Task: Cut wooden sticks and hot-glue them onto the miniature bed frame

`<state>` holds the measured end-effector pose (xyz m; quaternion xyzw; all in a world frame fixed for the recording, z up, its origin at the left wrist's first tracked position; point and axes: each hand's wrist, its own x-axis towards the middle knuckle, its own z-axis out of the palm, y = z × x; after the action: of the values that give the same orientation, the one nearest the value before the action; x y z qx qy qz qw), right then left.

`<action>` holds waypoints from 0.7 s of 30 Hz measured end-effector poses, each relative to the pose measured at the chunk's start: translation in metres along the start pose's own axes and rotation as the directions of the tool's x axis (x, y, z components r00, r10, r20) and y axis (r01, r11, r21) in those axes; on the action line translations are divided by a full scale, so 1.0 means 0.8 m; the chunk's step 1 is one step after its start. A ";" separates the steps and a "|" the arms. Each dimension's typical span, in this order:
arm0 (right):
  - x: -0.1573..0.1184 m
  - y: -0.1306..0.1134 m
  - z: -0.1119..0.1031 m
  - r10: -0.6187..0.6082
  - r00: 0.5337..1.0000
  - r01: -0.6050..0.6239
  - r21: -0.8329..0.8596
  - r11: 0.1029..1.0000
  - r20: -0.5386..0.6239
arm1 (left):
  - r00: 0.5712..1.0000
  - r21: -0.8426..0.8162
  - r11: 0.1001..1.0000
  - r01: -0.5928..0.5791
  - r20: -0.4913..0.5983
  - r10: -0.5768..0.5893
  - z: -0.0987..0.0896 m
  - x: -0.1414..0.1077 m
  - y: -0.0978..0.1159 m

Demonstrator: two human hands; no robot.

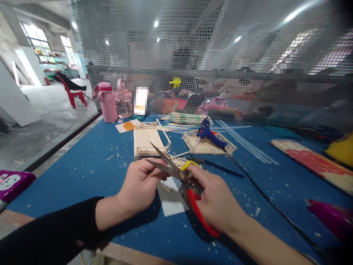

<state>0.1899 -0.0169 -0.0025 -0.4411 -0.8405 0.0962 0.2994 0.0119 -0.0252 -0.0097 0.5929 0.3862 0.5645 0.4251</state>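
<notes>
My right hand grips a pair of scissors with red and yellow handles. Their blades are spread and point left, toward my other hand. My left hand is closed in a pinch right at the blades; what its fingertips hold is too small and covered to make out. Below the blades lies a white sheet with small scraps on it. Just beyond my hands stands a small frame of pale wooden sticks, with loose short sticks beside it.
A blue glue gun rests on a second stick frame, its black cord running to the lower right. Dark-handled pliers lie nearby. Clear glue sticks, a pink flask and a perforated metal screen are further back.
</notes>
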 end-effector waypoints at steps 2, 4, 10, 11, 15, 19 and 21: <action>0.000 0.002 0.000 -0.005 1.000 0.005 -0.037 0.999 0.000 | 1.000 0.000 1.000 -0.006 -0.004 0.006 0.000 0.000 0.001; 0.000 0.002 0.000 -0.011 1.000 0.011 -0.069 0.998 -0.002 | 1.000 -0.011 1.000 -0.002 -0.013 0.002 0.000 0.001 0.001; 0.007 -0.001 -0.005 -0.054 0.998 0.056 -0.107 0.993 0.017 | 0.999 -0.120 0.992 0.034 -0.016 -0.036 0.002 0.001 0.000; 0.008 -0.001 -0.006 -0.062 0.998 0.064 -0.107 0.992 0.023 | 1.000 -0.120 0.992 0.027 -0.010 -0.028 0.002 0.001 0.000; 0.008 -0.001 -0.008 -0.097 0.994 0.100 -0.064 0.993 0.045 | 1.000 -0.048 0.999 0.001 0.001 -0.001 0.001 0.001 0.007; 0.009 -0.001 -0.008 -0.095 0.994 0.096 -0.022 0.995 0.048 | 1.000 0.013 1.000 -0.020 0.002 0.020 0.000 0.002 0.012; 0.009 -0.001 -0.007 -0.088 0.995 0.088 0.007 0.996 0.053 | 0.999 0.021 0.999 -0.032 0.005 0.032 0.000 0.003 0.012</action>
<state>0.1896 -0.0126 0.0057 -0.4001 -0.8667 0.0969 0.2818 0.0120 -0.0263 0.0000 0.6050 0.3816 0.5656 0.4105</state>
